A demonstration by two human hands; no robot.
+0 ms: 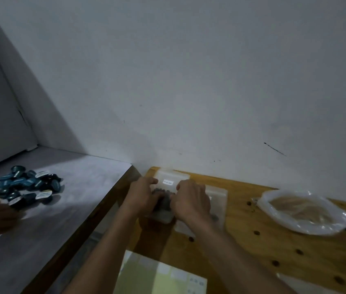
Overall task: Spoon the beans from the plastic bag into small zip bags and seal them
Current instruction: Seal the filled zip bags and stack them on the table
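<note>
Left hand (144, 193): we see fingers curled, pinching the zip bag (169, 183) top.
Right hand (191, 199): likewise gripping it.
Zip bag: translucent, beans inside, on wooden bench (252, 240).
Plastic bag (303, 211): crinkly, right.

A heap of dark blue-green capsules (22, 185) with white labels lies on a grey-white table (78, 187) at the left, beside the wooden table (252, 240). A pale yellow-green sheet (159, 276) rests near the wooden table's front edge. A grey-white wall (189, 71) rises behind, marked by a dark streak (275, 149).
</note>
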